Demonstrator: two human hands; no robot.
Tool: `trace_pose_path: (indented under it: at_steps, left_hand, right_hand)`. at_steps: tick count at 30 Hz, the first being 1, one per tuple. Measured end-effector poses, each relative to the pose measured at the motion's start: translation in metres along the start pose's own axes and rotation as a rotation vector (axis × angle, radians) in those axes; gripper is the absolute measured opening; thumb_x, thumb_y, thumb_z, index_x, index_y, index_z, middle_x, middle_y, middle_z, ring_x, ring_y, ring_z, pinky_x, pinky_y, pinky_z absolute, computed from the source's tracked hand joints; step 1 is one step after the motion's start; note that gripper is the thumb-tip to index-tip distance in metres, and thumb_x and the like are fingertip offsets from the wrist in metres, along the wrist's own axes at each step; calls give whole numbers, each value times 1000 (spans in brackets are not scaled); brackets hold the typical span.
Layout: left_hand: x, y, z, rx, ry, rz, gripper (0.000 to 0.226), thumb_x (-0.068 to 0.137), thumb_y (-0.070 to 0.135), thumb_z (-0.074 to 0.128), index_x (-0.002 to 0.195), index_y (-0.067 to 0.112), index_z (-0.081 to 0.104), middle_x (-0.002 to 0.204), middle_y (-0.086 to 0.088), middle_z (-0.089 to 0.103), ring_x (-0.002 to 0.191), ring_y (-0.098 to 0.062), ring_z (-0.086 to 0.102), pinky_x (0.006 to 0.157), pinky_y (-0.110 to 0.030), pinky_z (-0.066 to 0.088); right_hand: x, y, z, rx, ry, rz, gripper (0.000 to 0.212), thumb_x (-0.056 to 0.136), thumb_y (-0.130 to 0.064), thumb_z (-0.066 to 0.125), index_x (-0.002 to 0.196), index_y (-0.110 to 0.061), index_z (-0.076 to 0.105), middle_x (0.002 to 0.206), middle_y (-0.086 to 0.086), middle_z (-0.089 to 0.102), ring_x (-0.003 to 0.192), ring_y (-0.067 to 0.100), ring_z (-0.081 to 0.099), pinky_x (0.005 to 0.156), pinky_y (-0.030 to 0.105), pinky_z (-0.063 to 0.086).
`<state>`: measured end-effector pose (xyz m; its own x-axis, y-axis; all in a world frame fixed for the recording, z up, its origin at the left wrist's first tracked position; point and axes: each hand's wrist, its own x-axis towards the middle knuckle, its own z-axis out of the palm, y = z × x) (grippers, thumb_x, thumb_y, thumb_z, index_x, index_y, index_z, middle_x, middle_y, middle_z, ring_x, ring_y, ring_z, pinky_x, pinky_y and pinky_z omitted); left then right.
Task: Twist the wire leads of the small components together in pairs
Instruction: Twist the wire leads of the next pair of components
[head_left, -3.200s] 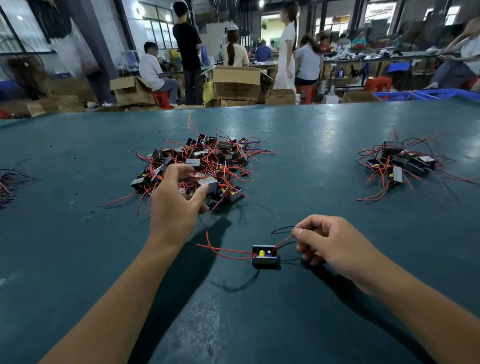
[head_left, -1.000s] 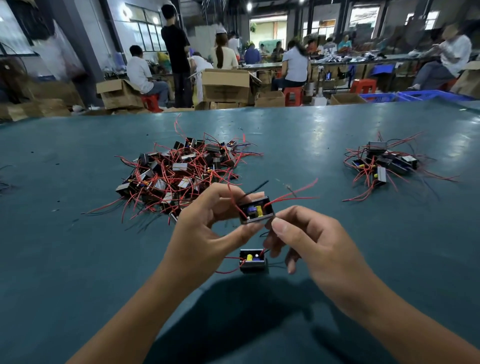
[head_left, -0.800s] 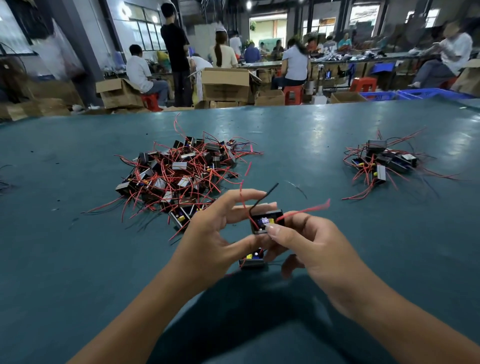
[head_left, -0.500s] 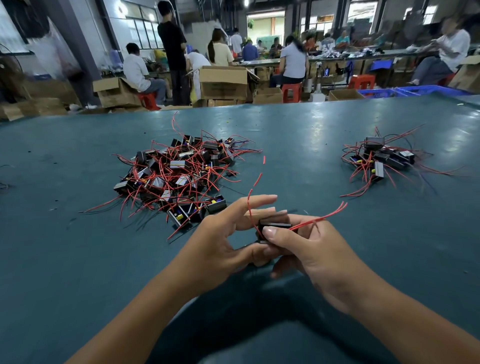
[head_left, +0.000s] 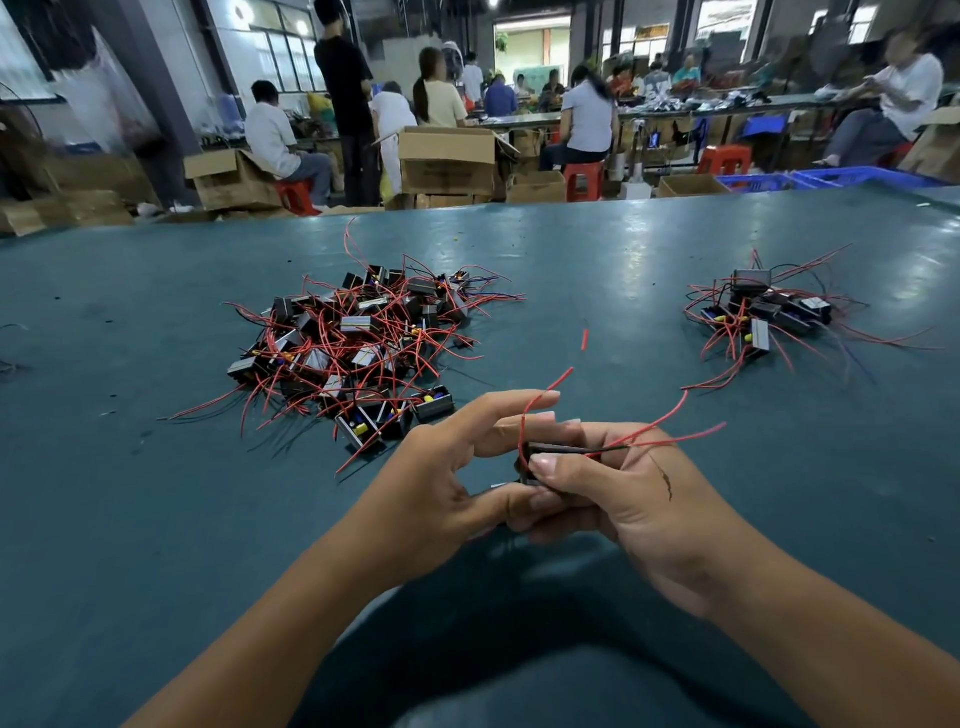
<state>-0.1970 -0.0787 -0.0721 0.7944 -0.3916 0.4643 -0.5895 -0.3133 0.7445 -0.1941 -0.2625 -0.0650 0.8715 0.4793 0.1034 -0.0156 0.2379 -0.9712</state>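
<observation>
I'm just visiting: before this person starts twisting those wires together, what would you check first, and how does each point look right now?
1. Component held: ok. The left hand and right hand both hold the small black component above the table.
2. Second component in the grip: cannot tell, the fingers hide it.
3. Leads free: ok. Red leads stick out past the right hand.
4. Leads paired side by side: not ok, they splay apart.
5. Supply pile apart from the hands: ok.
6. Smaller pile apart, on the right: ok.
</observation>
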Motion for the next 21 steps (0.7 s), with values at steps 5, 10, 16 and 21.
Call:
trace_pose_path:
  at_steps: [5,10,16,21]
  left_hand:
    - [2,-4,-2,136,71,72,42,86,29,74,124,23,61,131,9,66,125,-9,59,104,-27,45]
    - [4,-7,-4,213,85,71,34,83,31,76,112,17,69,112,9,70,108,-15,64,87,-30,49]
    - [3,-4,-3,227,110,118,36,84,37,77,111,14,67,106,9,67,102,-17,63,83,-28,47]
    - [4,-2,-1,211,254,168,15,92,31,66,89,16,63,86,9,58,79,-15,56,66,-35,44]
  right_hand:
    - [0,0,-1,55,16,53,19,78,-19,67,89,-3,69,74,18,69,69,27,71,59,29,57]
    - [0,-2,-2,25,5,71,20,83,-16,63,94,0,66,77,19,69,75,32,72,61,29,57]
    - [1,1,1,-19,114,14,7,90,2,58,85,3,63,66,17,67,58,27,68,53,30,57]
    - [4,-1,-3,-65,190,15,10,90,4,59,94,13,60,70,21,70,62,37,70,55,34,60]
